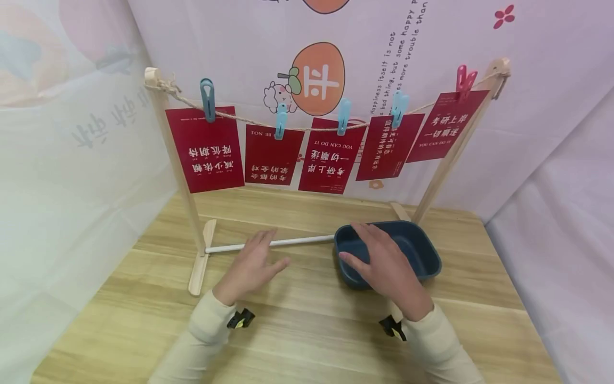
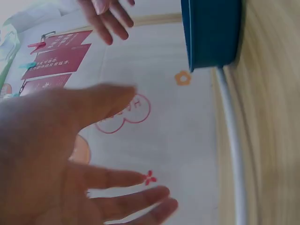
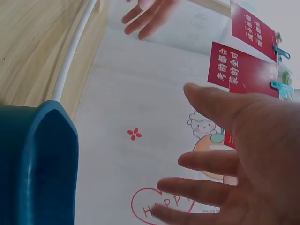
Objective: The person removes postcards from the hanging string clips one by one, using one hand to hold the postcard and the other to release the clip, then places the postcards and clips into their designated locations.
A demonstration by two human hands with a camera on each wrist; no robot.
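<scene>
Both hands hover over the table with nothing in them. My left hand (image 1: 250, 269) is in front of the white rod, fingers spread and thumb pointing inward. Above the near left part of the blue basin (image 1: 427, 256) is my right hand (image 1: 386, 266), its fingers loosely extended; whether it touches the rim cannot be told. Beyond the hands, several red cards (image 1: 331, 160) hang from a twine line (image 1: 307, 129). Clothespins hold them: a dark teal one (image 1: 208, 100) at the left, light blue ones (image 1: 343, 116) in the middle, a pink one (image 1: 464, 82) at the right.
The twine is tied between two wooden posts (image 1: 179, 170) on flat feet (image 1: 199, 272). A white rod (image 1: 302, 241) runs low from the left post toward the basin. Behind hangs a printed cloth (image 1: 259, 48); white cloth flanks the wooden table (image 1: 307, 336).
</scene>
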